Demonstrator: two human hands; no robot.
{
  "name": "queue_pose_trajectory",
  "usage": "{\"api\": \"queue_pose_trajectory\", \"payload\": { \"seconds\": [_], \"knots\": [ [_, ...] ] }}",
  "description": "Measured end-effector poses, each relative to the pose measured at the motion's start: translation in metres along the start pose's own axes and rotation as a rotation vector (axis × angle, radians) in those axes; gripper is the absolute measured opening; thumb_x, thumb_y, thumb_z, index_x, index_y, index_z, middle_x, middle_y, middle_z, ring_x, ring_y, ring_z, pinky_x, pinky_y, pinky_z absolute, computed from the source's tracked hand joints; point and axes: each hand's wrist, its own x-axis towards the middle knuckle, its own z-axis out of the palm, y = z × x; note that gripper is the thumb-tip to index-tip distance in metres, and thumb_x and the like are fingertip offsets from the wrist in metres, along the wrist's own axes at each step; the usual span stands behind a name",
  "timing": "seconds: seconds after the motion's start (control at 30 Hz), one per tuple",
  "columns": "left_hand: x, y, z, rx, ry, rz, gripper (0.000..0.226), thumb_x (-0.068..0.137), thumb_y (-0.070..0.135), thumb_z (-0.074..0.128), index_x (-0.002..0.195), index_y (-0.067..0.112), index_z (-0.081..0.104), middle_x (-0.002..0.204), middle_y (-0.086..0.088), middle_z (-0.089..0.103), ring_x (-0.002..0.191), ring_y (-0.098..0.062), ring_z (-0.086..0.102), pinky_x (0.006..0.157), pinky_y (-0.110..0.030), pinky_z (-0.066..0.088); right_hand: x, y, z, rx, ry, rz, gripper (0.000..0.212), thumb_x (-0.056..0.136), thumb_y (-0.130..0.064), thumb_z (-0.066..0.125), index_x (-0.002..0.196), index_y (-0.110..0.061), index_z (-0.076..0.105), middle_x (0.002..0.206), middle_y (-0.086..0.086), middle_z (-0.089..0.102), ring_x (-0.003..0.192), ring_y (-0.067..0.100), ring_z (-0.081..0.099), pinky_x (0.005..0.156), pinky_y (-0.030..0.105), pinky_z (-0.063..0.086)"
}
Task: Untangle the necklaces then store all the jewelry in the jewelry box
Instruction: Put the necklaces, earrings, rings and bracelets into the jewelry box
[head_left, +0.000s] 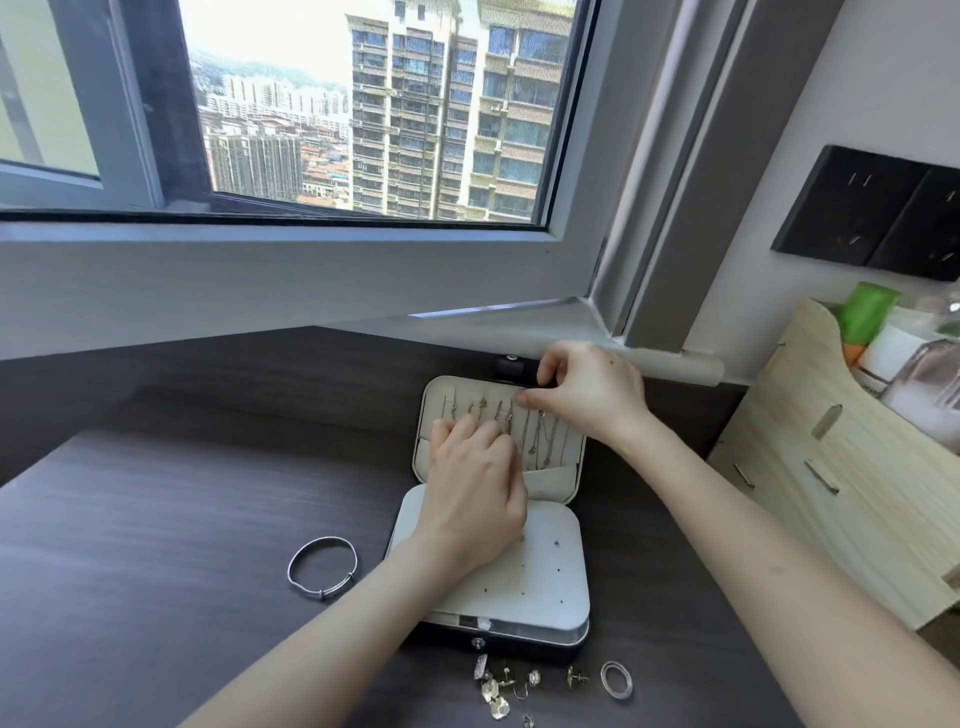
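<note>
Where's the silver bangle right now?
Head view: the silver bangle lies flat on the dark table, left of the open jewelry box and just beside the left forearm; neither hand touches it.

The left hand (475, 488) hides the lower ends of several necklaces (540, 436); the earrings (498, 688) blur together.

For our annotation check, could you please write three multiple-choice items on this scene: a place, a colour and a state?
1. Where is the bangle? A. on the table, left of the box B. inside the box C. on a wrist
2. What colour is the table? A. white B. dark brown C. green
3. The box is A. shut B. open C. upside down
Key: 1 A, it lies on the wood beside the box; 2 B, dark woodgrain shows; 3 B, its lid lies back, necklaces showing.
</note>
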Motion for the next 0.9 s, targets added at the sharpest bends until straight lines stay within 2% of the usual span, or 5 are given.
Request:
{"api": "queue_pose_trajectory", "payload": {
  "seconds": [0.13,0.3,0.47,0.73,0.9],
  "knots": [
    [-0.001,0.001,-0.002,-0.001,0.004,0.008,0.014,0.068,0.024,0.045,0.059,0.015,0.05,0.064,0.002,0.051,0.066,-0.023,0.046,0.064,-0.033,0.019,-0.008,0.012,-0.011,0.244,-0.086,0.031,0.031,0.067,-0.045,0.079,0.083,-0.026,0.061,0.076,-0.012,0.054,0.073,0.008,0.052,0.066,0.03,0.044],
    [-0.001,-0.001,0.001,0.003,-0.011,0.009,0.014,0.068,0.025,0.044,0.059,0.015,0.05,0.064,0.002,0.051,0.066,-0.023,0.046,0.067,-0.034,0.026,-0.023,0.032,-0.002,0.426,-0.156,0.108,0.04,0.069,-0.025,0.082,0.104,-0.021,0.062,0.102,-0.002,0.061,0.096,0.012,0.058,0.086,0.033,0.05],
    [-0.002,0.0,0.002,0.015,-0.032,0.004,0.016,0.068,0.025,0.043,0.06,0.015,0.051,0.064,0.002,0.051,0.067,-0.024,0.047,0.067,-0.034,0.025,-0.036,0.032,0.018,0.648,-0.152,0.146,0.032,0.076,-0.012,0.076,0.105,-0.013,0.062,0.097,-0.001,0.071,0.09,0.012,0.068,0.083,0.035,0.055],
    [-0.002,-0.001,0.003,0.035,-0.016,0.026,0.014,0.068,0.024,0.045,0.059,0.015,0.05,0.063,0.002,0.05,0.065,-0.023,0.046,0.065,-0.033,0.023,-0.039,0.029,0.026,0.683,-0.123,0.191,0.059,0.063,-0.004,0.081,0.112,-0.02,0.051,0.1,-0.002,0.064,0.094,0.013,0.063,0.079,0.029,0.054],
    [0.0,-0.002,0.004,0.042,0.018,0.027,0.015,0.067,0.025,0.045,0.058,0.015,0.051,0.06,0.002,0.049,0.062,-0.023,0.045,0.063,-0.032,0.02,-0.04,0.03,0.028,0.572,-0.128,0.228,0.075,0.062,-0.016,0.085,0.126,-0.021,0.045,0.117,-0.001,0.059,0.108,0.016,0.057,0.091,0.039,0.049]
  ]
}}
